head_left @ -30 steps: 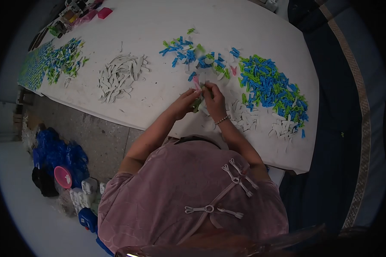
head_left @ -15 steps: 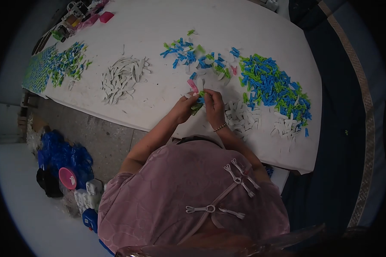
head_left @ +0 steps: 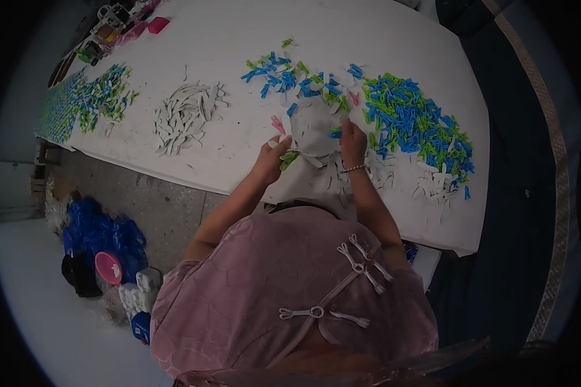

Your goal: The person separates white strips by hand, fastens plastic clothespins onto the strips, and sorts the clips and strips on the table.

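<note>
My left hand point(head_left: 272, 157) is closed on a green clip point(head_left: 288, 159) near the table's front edge, with a pink clip point(head_left: 277, 124) just beyond its fingertips. My right hand point(head_left: 354, 146) is closed on a blue clip point(head_left: 335, 132), apart from the left. Between the hands lie pale strips point(head_left: 314, 158) on the white table point(head_left: 239, 174). Blue and green clips point(head_left: 279, 77) are scattered beyond the hands. To the right is a large heap of blue and green clips point(head_left: 407, 119), with another pink clip point(head_left: 354, 99) at its left side.
A pile of pale strips point(head_left: 187, 116) lies left of the hands, and more strips point(head_left: 434, 185) at the right. Further left are more blue and green clips point(head_left: 103, 97). On the floor are blue plastic bags point(head_left: 103, 229) and a pink bowl point(head_left: 108, 267).
My hands have moved apart, the right one going right and slightly away from me with a blue clip. My left hand has shifted slightly left, still on the green clip.
</note>
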Demonstrator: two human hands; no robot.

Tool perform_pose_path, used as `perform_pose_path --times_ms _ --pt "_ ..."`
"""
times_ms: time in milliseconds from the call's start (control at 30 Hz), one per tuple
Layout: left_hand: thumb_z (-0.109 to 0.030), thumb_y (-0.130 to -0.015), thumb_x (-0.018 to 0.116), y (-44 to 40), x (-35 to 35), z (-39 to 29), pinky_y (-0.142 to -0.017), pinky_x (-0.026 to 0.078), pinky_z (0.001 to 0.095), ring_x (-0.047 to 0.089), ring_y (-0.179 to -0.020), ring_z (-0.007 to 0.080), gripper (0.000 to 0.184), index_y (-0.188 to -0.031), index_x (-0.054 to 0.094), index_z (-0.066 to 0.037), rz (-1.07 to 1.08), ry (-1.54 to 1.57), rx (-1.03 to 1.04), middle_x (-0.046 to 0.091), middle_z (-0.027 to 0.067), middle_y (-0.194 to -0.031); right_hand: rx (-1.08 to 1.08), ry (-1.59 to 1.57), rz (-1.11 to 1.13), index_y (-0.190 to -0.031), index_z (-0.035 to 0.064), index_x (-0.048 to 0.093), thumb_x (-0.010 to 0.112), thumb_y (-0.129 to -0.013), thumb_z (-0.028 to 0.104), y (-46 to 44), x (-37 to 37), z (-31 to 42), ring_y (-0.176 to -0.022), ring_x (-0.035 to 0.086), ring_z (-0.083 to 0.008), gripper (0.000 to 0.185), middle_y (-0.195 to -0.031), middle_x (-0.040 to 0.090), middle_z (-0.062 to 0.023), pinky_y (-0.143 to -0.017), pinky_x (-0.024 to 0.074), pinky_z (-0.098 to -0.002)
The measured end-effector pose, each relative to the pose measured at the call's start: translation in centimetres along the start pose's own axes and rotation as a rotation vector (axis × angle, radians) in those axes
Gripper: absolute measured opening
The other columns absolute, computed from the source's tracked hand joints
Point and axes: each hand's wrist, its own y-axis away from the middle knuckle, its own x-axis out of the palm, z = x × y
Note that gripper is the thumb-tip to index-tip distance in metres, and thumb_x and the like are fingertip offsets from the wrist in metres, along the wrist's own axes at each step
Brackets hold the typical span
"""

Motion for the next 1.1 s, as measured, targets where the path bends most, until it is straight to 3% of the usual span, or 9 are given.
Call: perform_pose_path --times_ms 67,233,300,367,500,800,900,1000,1100 --pt "-0.019 -0.088 0.054 0.3 -1.1 -0.9 -0.058 0.043 0.0221 0.054 -0.069 0.0076 0.018 -0.097 0.052 -0.003 -0.017 0.048 -0.047 0.056 0.0008 -0.082 0.539 -0.555 0.245 -0.081 0.004 0.058 0.054 -0.086 0.033 -1.7 -2.6 -0.4 -0.055 0.058 -0.0191 0.03 -0.064 0.055 -0.004 -0.047 0.0451 -0.0311" --pt "-0.015 -0.085 0.059 1.3 0.0 -2.5 -0.061 0.047 0.0236 0.058 -0.073 0.01 0.028 -0.107 0.051 -0.001 0.096 -0.253 -0.23 0.059 0.0031 -0.09 0.832 -1.127 0.479 -0.091 0.0018 0.057 0.058 -0.083 0.032 0.1 -1.5 4.1 -0.056 0.053 -0.0087 0.031 -0.072 0.053 -0.0023 -0.043 0.0418 -0.024" --pt "-0.014 -0.084 0.06 1.4 0.1 -2.7 -0.062 0.047 0.0238 0.058 -0.072 0.0105 0.029 -0.109 0.052 0.0 0.056 -0.402 -0.305 0.06 0.0034 -0.091 0.749 -1.208 1.073 -0.088 0.0026 0.057 0.06 -0.082 0.028 0.3 -0.4 3.4 -0.063 0.053 -0.0086 0.026 -0.076 0.056 -0.0031 -0.05 0.044 -0.0253" --pt "-0.013 -0.082 0.062 1.0 -1.3 -2.2 -0.061 0.047 0.0234 0.058 -0.07 0.0096 0.027 -0.105 0.055 -0.001 0.316 -0.238 -0.346 0.061 0.0023 -0.087 0.647 -1.061 1.008 -0.088 0.0035 0.058 0.061 -0.081 0.029 0.5 0.3 4.2 -0.065 0.053 -0.0082 0.026 -0.078 0.056 -0.003 -0.054 0.0439 -0.0246" --pt "-0.019 -0.081 0.064 1.3 -2.0 -2.5 -0.062 0.044 0.0211 0.057 -0.072 0.0086 0.026 -0.1 0.059 -0.001 0.355 -0.244 -0.361 0.062 0.0024 -0.085 0.533 -0.951 0.733 -0.09 0.0045 0.06 0.064 -0.08 0.028 -0.1 0.9 3.0 -0.068 0.052 -0.0071 0.026 -0.085 0.057 -0.0025 -0.059 0.0426 -0.0206" --pt "-0.019 -0.081 0.064 0.8 -2.0 -2.0 -0.052 0.04 0.0206 0.051 -0.06 0.0042 0.02 -0.093 0.061 -0.004 0.418 -0.452 -0.395 0.059 -0.0018 -0.076 0.392 -0.75 0.913 -0.084 0.0049 0.059 0.063 -0.079 0.023 0.5 1.5 3.6 -0.072 0.052 -0.0095 0.019 -0.084 0.057 -0.0029 -0.062 0.0422 -0.0212" --pt "-0.021 -0.083 0.061 1.2 -1.4 -2.5 -0.052 0.04 0.0208 0.052 -0.063 0.0052 0.022 -0.095 0.059 -0.003 0.349 -0.609 -0.339 0.059 -0.0011 -0.077 0.558 -1.087 0.527 -0.092 0.0052 0.058 0.061 -0.079 0.019 -0.1 1.4 0.9 -0.078 0.054 -0.0109 0.019 -0.087 0.057 -0.0025 -0.066 0.0422 -0.021" --pt "-0.023 -0.085 0.058 0.6 -1.7 -1.8 -0.052 0.04 0.0206 0.053 -0.066 0.0065 0.024 -0.1 0.057 -0.003 0.079 -0.455 -0.255 0.059 0.0007 -0.077 0.427 -0.928 0.719 -0.092 0.0061 0.055 0.059 -0.079 0.015 -0.3 -0.6 -0.5 -0.079 0.055 -0.0123 0.017 -0.086 0.058 -0.0027 -0.064 0.0422 -0.0208" --pt "-0.027 -0.089 0.052 -0.9 -2.2 -2.2 -0.056 0.044 0.0218 0.057 -0.073 0.0112 0.026 -0.101 0.053 -0.004 -0.199 -0.068 0.155 0.061 0.0067 -0.081 0.469 -1.081 0.708 -0.087 0.0071 0.053 0.059 -0.079 0.015 2.5 0.8 0.0 -0.076 0.054 -0.0106 0.012 -0.087 0.059 -0.0051 -0.051 0.0403 -0.0198"
